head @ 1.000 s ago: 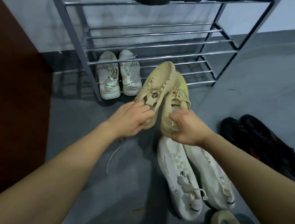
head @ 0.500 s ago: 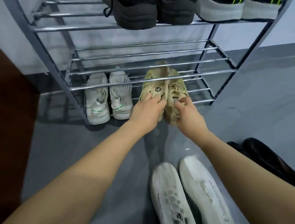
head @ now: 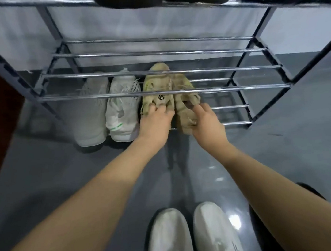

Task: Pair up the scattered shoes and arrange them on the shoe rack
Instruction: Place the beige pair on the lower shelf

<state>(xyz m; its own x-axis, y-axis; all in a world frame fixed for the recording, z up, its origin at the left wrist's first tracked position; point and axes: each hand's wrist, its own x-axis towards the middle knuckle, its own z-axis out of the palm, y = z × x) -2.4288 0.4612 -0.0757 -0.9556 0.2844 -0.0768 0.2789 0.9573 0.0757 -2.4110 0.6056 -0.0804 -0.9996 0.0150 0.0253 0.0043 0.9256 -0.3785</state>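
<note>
We had the tan shoes point(head: 168, 97) side by side on the bottom tier of the shoe rack point(head: 158, 93), near its middle. Our left hand point(head: 156, 124) curled its grip round the left shoe's collar, below a small dark badge whose mark we could not read; our right hand point(head: 206, 122) pinched the right shoe's heel. White shoes with green trim point(head: 108, 110) stood just beside, toward the rack's left edge. On the glossy grey floor point(head: 65, 172) waited a white pair point(head: 193, 238).

glossy grey floor point(head: 55, 173), pale wall point(head: 11, 42)
</note>
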